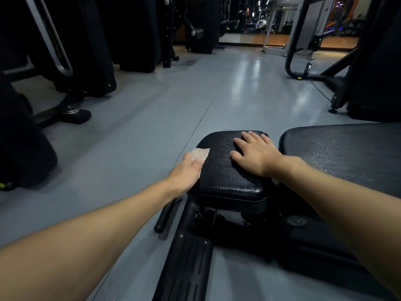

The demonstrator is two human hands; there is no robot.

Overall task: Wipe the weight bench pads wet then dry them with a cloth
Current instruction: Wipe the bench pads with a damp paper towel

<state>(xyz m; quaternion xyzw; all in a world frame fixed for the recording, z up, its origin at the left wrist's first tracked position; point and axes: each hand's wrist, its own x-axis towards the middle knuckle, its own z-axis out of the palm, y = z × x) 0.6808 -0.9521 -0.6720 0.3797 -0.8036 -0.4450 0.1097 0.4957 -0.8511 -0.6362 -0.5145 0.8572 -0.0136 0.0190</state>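
The left hand [188, 170] presses a pale cloth [200, 155] against the seat pad [221, 170] edge — right hand [255, 154] spread flat, steadying; whether this wipe is wet or dry is unclear — the back pad [347, 153] looks next.

The seat pad [227, 170] under my hands was black, its skin a cracked, wrinkled grain with a wet sheen. The cloth [200, 154] at its edge was pale pinkish-beige, nubby terry. The larger pad [347, 153] beside it was black too, speckled with fine pits. The floor [152, 118] was flat blue-grey, glossy with pale streaks. The step plate [186, 268] was black, ribbed with slots.
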